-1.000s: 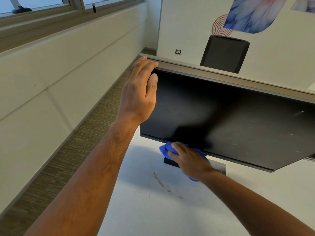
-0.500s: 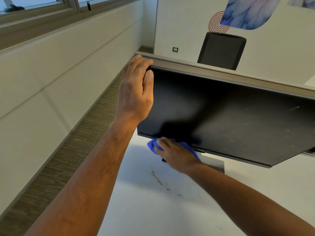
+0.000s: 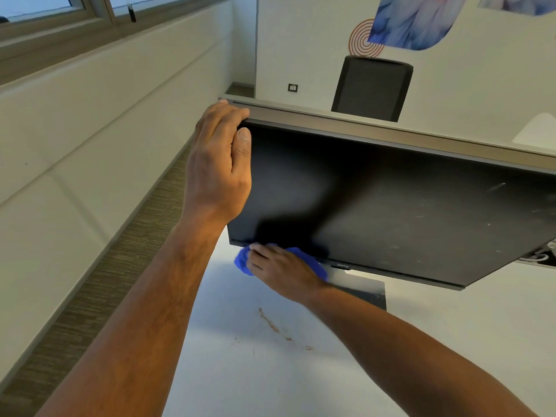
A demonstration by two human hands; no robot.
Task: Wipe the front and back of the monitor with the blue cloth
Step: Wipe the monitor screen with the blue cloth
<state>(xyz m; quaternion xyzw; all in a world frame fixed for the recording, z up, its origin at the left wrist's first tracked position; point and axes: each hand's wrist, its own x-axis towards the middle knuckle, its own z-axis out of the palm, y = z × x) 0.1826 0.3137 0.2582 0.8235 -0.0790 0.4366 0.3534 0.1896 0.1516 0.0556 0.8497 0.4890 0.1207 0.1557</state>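
- monitor (image 3: 391,206): black screen, switched off, standing on a white desk (image 3: 270,371); panel tilted, its grey top edge running from upper left to right; dust specks and smears show on the right half of the screen; small logo on the bottom bezel.
- stand (image 3: 365,288): dark base under the monitor, partly hidden behind the right forearm, resting on the desk.
- left hand (image 3: 218,164): at the monitor's top left corner; fingers curled over the grey top edge, thumb laid flat on the front of the screen, so the corner is gripped between them.
- right hand (image 3: 278,269): at the monitor's bottom left edge, near side; fingers fairly straight and close together, pressing down on the cloth.
- blue cloth (image 3: 242,261): bunched under the right hand, touching the bottom bezel near the left corner; blue folds show left and right of the hand.
- stain (image 3: 270,323): brown streak and crumbs on the desk, near of the stand.
- chair (image 3: 371,87): black backrest, far behind the monitor, against a white wall.
- wall art (image 3: 412,19): blue feather print with orange concentric rings beside it.
- carpet (image 3: 90,296): striped strip of floor left of the desk, along a padded wall.
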